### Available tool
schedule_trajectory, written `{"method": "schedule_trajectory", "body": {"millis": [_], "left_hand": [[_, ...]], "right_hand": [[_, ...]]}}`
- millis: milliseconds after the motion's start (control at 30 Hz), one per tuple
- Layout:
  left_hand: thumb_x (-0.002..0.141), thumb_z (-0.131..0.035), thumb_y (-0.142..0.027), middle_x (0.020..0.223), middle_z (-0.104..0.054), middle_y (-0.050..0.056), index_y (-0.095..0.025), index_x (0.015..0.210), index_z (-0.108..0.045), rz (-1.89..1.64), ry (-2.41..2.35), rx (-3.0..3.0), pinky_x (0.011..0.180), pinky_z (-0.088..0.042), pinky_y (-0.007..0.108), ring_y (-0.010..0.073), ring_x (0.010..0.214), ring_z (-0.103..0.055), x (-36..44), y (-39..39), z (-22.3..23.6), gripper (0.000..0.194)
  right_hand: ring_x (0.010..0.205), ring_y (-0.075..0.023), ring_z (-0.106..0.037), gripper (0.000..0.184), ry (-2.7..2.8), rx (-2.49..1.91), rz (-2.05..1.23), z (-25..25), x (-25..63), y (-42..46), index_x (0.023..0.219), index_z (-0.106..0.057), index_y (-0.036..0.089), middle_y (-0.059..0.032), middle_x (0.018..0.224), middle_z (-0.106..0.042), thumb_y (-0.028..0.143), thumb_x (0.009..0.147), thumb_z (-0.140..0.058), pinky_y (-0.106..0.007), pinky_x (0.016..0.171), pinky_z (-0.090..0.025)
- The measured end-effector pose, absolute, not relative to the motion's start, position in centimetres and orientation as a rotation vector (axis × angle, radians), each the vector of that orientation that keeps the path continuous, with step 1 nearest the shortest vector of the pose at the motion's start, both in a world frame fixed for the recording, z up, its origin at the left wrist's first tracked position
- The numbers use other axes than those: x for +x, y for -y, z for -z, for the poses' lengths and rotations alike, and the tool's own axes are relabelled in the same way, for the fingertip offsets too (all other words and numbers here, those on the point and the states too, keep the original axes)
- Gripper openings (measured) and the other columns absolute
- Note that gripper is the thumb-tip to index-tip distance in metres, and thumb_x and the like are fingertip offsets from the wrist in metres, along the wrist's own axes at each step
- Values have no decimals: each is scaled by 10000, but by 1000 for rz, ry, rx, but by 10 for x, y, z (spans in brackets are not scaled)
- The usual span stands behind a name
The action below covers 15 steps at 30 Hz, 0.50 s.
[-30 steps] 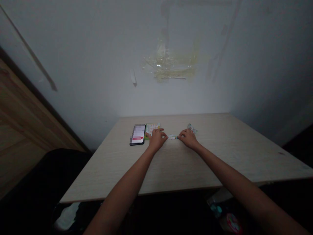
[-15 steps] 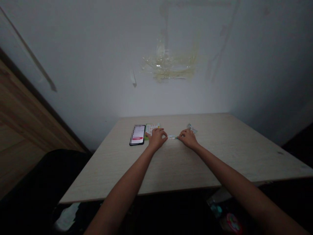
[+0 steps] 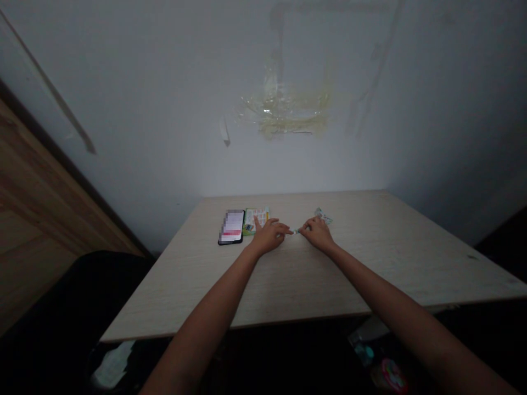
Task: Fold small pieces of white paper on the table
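Note:
Between my hands lies a small white-and-green strip, perhaps a torn packet [image 3: 295, 232], mostly hidden by my fingertips. My left hand [image 3: 269, 236] pinches its left end, with one finger stretched back toward a colourful printed card [image 3: 256, 220]. My right hand [image 3: 317, 233] holds the other end and sits just in front of a crumpled silvery wrapper [image 3: 323, 216]. A black smartphone with a pixelated screen [image 3: 231, 226] lies left of the card, apart from my hands.
The pale wood-grain table [image 3: 329, 274] meets a stained white wall with old tape marks [image 3: 288, 112]. A wooden panel [image 3: 41, 192] and a dark chair back [image 3: 78, 291] stand at the left. Dark clutter lies below the table's front edge.
My left hand has shifted right and its fingers have closed in on the strip, so less of the strip shows. One left finger now points back toward the card.

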<state>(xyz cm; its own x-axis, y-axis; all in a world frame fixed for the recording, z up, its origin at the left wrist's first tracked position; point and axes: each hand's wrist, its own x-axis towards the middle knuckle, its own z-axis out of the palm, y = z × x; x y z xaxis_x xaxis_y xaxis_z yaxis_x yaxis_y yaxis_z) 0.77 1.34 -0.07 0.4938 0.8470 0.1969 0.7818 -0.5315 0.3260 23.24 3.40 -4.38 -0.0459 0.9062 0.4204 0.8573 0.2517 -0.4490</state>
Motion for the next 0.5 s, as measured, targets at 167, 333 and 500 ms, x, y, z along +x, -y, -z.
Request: {"method": "schedule_trajectory", "body": {"millis": [167, 333, 500], "left_hand": [[905, -586, -396, 1258, -661, -42, -475, 1132, -690, -554, -1418, 2564, 1064, 151, 756, 274, 1316, -413, 6, -9, -3, 263], [893, -603, -472, 1248, -645, -25, -462, 1131, -698, -568, -1509, 2545, 1094, 101, 747, 286, 1302, -413, 8, -4, 1, 257], [902, -598, -463, 1266, -656, -25, -461, 1135, -696, -640, -1495, 2546, 1055, 106, 787, 294, 1294, -427, 10, -3, 6, 253]], "right_hand": [[1030, -258, -585, 190, 1894, -1499, -196, 42, 237, -33, 919, -740, 182, -102, 988, -672, 327, 849, -638, -410, 968, -417], [1000, -237, -589, 187, 1986, -1318, -193, 39, 237, -28, 946, -774, 243, -60, 959, -676, 310, 869, -618, -451, 991, -407], [1023, -239, -577, 190, 2079, -1234, -177, 36, 234, -22, 967, -790, 267, -74, 999, -667, 337, 879, -637, -442, 996, -413]]}}
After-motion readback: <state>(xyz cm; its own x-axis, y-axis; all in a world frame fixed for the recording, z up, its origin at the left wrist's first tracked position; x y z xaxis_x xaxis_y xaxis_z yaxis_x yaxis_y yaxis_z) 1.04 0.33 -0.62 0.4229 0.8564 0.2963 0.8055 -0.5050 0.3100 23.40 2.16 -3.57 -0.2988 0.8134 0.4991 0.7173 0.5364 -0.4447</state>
